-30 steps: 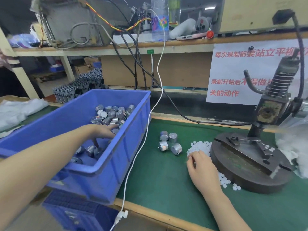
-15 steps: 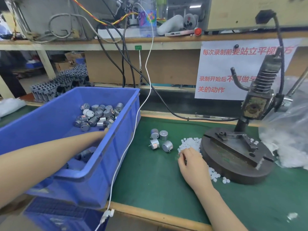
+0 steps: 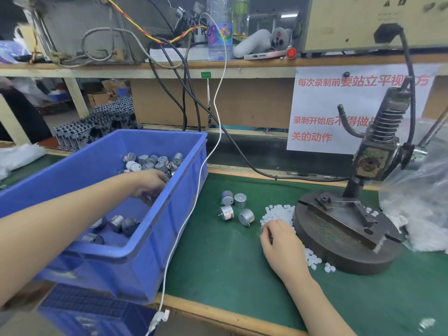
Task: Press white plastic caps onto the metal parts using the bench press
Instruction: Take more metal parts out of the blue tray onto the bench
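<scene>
A blue bin (image 3: 135,251) at the left holds several small metal cylinders (image 3: 150,161). My left hand (image 3: 150,184) is inside it, just in front of that heap, fingers curled down round what looks like a grey metal part. Several more metal parts (image 3: 240,200) stand on the green mat. Beside them lies a pile of white plastic caps (image 3: 278,213). My right hand (image 3: 281,241) rests at the near edge of that pile with its fingers curled; the fingertips are hidden. The bench press (image 3: 378,146) stands at the right on a round iron base (image 3: 339,243).
A white cable (image 3: 194,202) hangs down along the bin's right wall and over the table's front edge (image 3: 218,314). A clear plastic bag of white pieces (image 3: 419,209) lies right of the press. Another blue crate (image 3: 92,309) sits below the bin. A paper sign (image 3: 339,112) hangs behind.
My left hand has moved from the near part of the bin toward the far heap of parts. My right hand has stayed at the cap pile. The view has shifted slightly.
</scene>
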